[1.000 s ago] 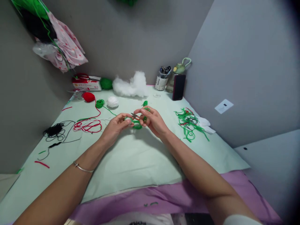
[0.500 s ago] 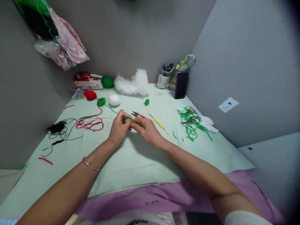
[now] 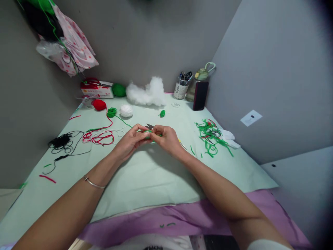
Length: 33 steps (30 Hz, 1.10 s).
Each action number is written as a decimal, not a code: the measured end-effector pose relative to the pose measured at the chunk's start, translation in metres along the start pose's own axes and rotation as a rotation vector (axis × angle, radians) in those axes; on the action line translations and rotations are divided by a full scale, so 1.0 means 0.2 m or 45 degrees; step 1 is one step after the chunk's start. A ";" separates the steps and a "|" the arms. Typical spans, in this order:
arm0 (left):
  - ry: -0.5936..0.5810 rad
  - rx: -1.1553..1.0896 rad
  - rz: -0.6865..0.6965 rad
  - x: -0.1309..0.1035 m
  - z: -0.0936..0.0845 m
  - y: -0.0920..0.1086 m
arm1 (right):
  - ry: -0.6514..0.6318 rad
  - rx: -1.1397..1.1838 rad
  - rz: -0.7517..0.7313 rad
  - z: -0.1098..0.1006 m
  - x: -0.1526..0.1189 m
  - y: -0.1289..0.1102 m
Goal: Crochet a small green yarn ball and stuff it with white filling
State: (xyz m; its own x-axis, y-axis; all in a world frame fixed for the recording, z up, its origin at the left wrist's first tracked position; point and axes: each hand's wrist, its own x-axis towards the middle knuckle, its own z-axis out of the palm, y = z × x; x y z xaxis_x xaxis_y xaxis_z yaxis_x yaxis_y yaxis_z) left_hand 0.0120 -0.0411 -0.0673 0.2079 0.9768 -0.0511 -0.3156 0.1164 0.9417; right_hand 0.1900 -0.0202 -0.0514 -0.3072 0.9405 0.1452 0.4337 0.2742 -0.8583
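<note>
A small green yarn piece [image 3: 148,134] is pinched between both hands above the middle of the table. My left hand [image 3: 132,140] has its thumb and fingers closed on its left side. On the other side, my right hand [image 3: 166,138] grips it with the fingertips, which partly hide it. Behind the fingers, the dark blades of small scissors [image 3: 149,126] show. A yellow-handled crochet hook [image 3: 183,144] lies mostly hidden behind my right hand. A green strand [image 3: 122,120] runs from a small green yarn coil [image 3: 111,112] toward my left hand.
Red [image 3: 99,105] and white yarn balls [image 3: 126,111], white stuffing [image 3: 147,93] and a small green piece [image 3: 162,114] lie behind. Black yarn [image 3: 61,141] is left, green scraps [image 3: 212,135] right. A phone [image 3: 201,96] leans on a bottle [image 3: 202,74] beside a pen cup [image 3: 181,88].
Both hands have shifted slightly right with the green piece, now covering most of the yellow hook and the scissors' handles. My left hand's fingers are straighter. The view has moved slightly.
</note>
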 end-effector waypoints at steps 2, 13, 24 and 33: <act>0.005 0.030 0.019 0.01 0.00 -0.01 | -0.063 0.058 0.005 0.00 0.00 0.00; 0.190 0.132 0.160 0.04 0.02 -0.10 | -0.083 -0.142 -0.061 0.04 -0.04 -0.04; -0.016 0.059 0.032 0.01 -0.01 -0.05 | -0.072 -0.007 0.020 -0.01 0.01 0.00; 0.177 0.200 0.249 0.06 0.04 -0.09 | -0.133 -0.010 -0.042 0.04 -0.08 -0.10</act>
State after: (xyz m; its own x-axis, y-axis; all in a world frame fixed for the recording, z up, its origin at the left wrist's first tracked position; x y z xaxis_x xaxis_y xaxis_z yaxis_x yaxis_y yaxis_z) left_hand 0.0276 -0.0332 -0.0829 0.0246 0.9945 0.1013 -0.1877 -0.0949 0.9776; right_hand 0.1803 -0.0424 -0.0403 -0.4078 0.9050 0.1212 0.4286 0.3069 -0.8498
